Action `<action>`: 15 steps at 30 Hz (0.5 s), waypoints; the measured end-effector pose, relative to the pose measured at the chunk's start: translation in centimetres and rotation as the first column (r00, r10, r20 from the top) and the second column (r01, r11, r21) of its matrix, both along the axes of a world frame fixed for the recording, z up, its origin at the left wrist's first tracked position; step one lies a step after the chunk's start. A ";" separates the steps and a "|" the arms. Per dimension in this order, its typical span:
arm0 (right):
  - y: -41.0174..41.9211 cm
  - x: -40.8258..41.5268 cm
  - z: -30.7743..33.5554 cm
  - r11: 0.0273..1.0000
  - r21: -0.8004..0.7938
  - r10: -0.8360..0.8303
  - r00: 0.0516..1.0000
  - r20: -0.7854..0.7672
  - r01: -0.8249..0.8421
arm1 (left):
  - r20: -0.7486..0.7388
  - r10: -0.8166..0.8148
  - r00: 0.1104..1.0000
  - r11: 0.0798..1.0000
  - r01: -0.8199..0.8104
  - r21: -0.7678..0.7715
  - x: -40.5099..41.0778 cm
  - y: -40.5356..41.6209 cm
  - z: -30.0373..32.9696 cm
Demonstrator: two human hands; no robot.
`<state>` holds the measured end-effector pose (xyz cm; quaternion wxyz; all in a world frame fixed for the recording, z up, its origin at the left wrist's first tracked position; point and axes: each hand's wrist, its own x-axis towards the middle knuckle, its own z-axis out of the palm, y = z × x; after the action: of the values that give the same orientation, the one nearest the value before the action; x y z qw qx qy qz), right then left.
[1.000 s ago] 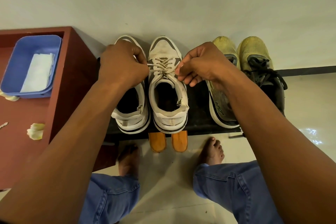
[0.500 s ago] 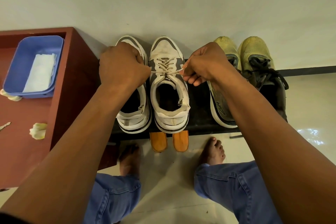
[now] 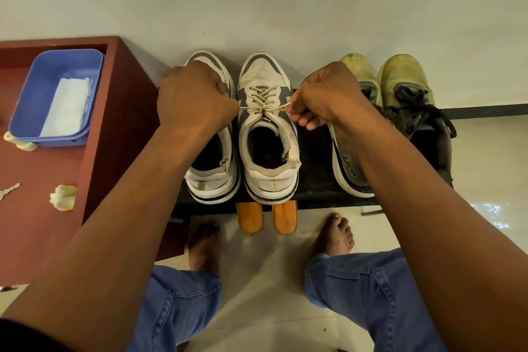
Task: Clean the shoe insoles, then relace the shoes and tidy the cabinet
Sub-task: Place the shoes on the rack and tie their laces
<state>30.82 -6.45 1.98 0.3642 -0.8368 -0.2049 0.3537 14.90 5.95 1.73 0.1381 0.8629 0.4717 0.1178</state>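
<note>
**Lacing the white sneaker, both hands on the lace**

Going left to right from my feed. Far left there's one red-brown cabinet top (image 3: 43,180) holding one blue tub (image 3: 25,88) with one folded white cloth (image 3: 67,107) inside. I count three crumpled yellowish wads: two sit just beside the tub's near left corner (image 3: 18,141) and one lies nearer to me (image 3: 63,196).

Next comes the black shoe rack (image 3: 314,180) with four shoes on it: two white-and-grey sneakers, then two yellow-green ones (image 3: 405,77) on the right. The left hand (image 3: 194,97) sits curled over the left white sneaker (image 3: 213,177), fist closed on one end of the lace (image 3: 264,107). The right white sneaker (image 3: 268,137) is in the middle, lace pulled taut across it. The right hand (image 3: 325,97) pinches the other lace end between thumb and fingertips.

Two orange insoles (image 3: 265,218) poke out under the rack's near edge.
</note>
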 end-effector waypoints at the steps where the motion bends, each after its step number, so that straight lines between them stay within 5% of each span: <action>1: 0.0 0.0 -0.1 1.000 0.005 0.016 1.000 0.015 -0.016 | -0.008 -0.012 1.000 1.000 0.012 0.001 -0.1 0.0 0.0; 9: -1.1 0.3 -0.2 0.984 0.127 0.112 0.985 0.133 -0.129 | 0.123 -0.179 0.976 0.982 0.184 -0.033 -0.9 -0.2 1.1; 15: -1.0 -0.9 -0.4 0.960 0.213 0.077 0.900 0.428 -0.183 | 0.145 -0.233 0.962 0.971 0.238 -0.019 -0.6 -2.0 2.1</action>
<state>29.91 -7.48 1.62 0.3893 -0.8250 -0.3761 0.1627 14.26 4.00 3.80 0.1998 0.8996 0.3569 0.1528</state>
